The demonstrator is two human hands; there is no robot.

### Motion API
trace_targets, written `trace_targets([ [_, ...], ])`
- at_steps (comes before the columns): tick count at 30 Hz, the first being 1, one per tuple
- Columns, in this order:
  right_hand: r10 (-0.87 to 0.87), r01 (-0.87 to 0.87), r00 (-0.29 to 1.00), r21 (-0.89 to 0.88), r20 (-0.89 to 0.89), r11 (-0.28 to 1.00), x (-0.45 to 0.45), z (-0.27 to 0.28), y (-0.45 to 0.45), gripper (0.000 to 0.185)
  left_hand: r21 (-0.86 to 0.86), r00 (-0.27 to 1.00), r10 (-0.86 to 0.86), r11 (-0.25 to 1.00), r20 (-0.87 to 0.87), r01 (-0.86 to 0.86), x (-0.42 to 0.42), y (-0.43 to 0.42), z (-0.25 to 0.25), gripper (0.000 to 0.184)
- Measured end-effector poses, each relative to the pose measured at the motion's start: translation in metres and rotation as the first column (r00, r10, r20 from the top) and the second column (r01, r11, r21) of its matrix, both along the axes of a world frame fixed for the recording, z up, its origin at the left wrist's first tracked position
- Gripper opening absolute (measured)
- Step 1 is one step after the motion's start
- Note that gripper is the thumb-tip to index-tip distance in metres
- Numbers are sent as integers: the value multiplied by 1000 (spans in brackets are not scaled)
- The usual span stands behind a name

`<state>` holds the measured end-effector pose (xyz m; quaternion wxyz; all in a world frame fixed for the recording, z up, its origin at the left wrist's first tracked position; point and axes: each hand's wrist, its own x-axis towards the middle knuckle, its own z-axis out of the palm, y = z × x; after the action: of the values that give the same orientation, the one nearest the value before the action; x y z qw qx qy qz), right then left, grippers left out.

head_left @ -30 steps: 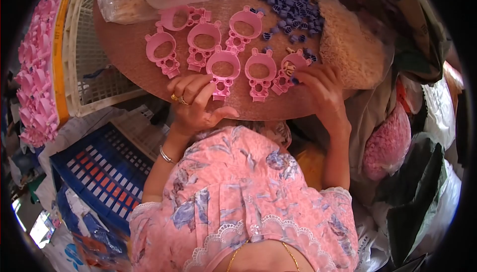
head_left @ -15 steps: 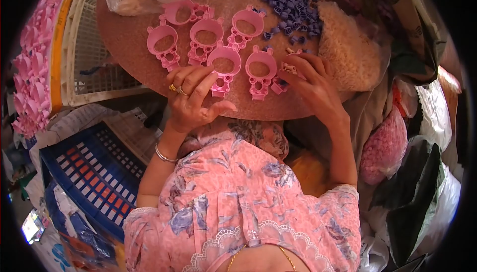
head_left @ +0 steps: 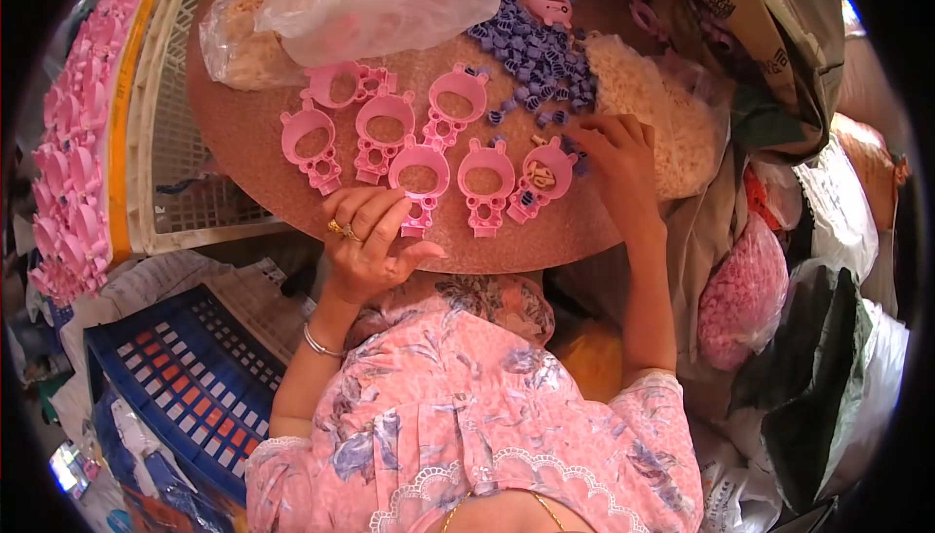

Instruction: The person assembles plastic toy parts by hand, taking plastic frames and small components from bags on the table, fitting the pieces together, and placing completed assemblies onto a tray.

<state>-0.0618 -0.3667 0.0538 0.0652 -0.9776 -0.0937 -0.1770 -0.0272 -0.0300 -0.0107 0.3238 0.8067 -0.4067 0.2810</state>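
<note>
Several pink plastic ring-shaped pieces with small ears (head_left: pixel 486 178) lie on a round table. My left hand (head_left: pixel 365 241) rests at the near edge, fingers bent and thumb held apart; its fingertips are by the lower part of a pink ring piece (head_left: pixel 419 171). My right hand (head_left: pixel 628 168) is at the right, beside the rightmost pink ring piece (head_left: pixel 557 158), which has small beige parts (head_left: pixel 539 177) lying inside its ring. The right fingers are bent together near small blue parts (head_left: pixel 545 75); anything between their tips is hidden.
A bag of beige parts (head_left: pixel 672 124) lies at the right, and clear plastic bags (head_left: pixel 390 7) at the back. A white plastic crate (head_left: pixel 190 204) stands left of the table (head_left: pixel 243 134). A blue basket (head_left: pixel 185 367) is lower left; a bag of pink parts (head_left: pixel 745 290) hangs right.
My right hand has let go of the beige parts, which now lie in the rightmost ring, and has moved toward the blue parts. The view has shifted; my left hand looks much the same.
</note>
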Motion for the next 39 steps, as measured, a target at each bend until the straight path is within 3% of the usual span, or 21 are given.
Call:
trace_targets([
  [16,19,-16,998,45,-68,999,46,-12,16,21,48,1000,8,999,-18,-7,-1,-1,5,57],
  [17,-7,52,988,290,-153,956,44,-5,21,22,46,1000,8,999,-9,-8,0,-1,4,57],
  [19,7,247,938,683,-347,688,27,13,42,26,46,1000,8,999,-21,-7,-3,1,1,57],
  [22,245,64,913,707,-327,705,6,14,61,27,40,1000,6,999,-11,-6,0,-1,0,57],
  [25,349,-224,908,437,-231,871,-5,16,77,28,41,1000,1,999,-4,-1,1,0,0,57],
  [29,333,-253,913,313,-234,915,-12,10,82,29,46,1000,3,999,-12,-2,1,0,-1,57],
  [39,311,-261,916,213,-255,942,-13,12,85,31,31,1000,-2,1000,-5,3,2,-1,-2,57],
])
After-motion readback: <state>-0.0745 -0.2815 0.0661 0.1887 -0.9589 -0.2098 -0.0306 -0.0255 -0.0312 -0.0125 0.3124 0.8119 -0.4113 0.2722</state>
